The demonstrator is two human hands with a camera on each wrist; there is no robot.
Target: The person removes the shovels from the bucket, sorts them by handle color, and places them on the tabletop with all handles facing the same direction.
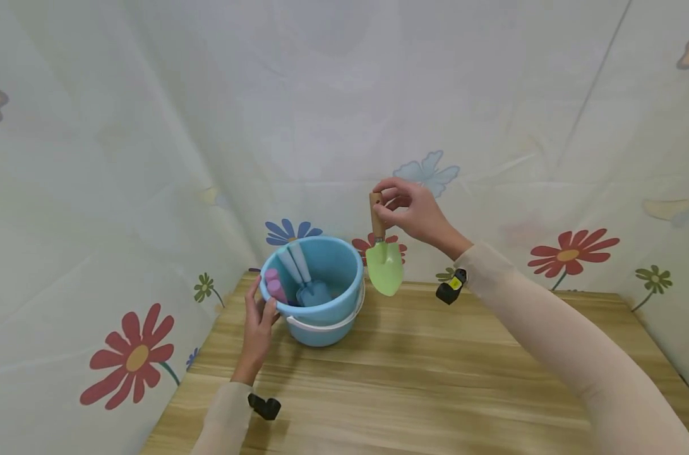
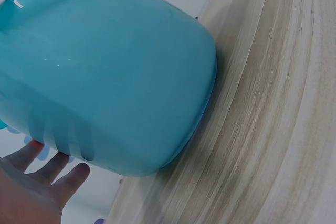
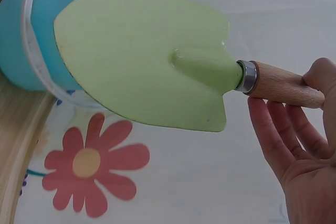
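Observation:
My right hand pinches the wooden handle of a hand trowel near its top end. The trowel's pale green blade hangs point down, just right of a light blue bucket. In the right wrist view, the trowel shows a metal collar between blade and handle. My left hand rests against the bucket's left side by the rim; in the left wrist view its extended fingers touch the outer wall. Inside the bucket lie a blue tool with pale handles near it and pink handles.
The bucket stands on a wood-grain table, towards its back left. A white bucket handle hangs down the front. Behind and beside the table hangs a pale sheet printed with flowers and butterflies.

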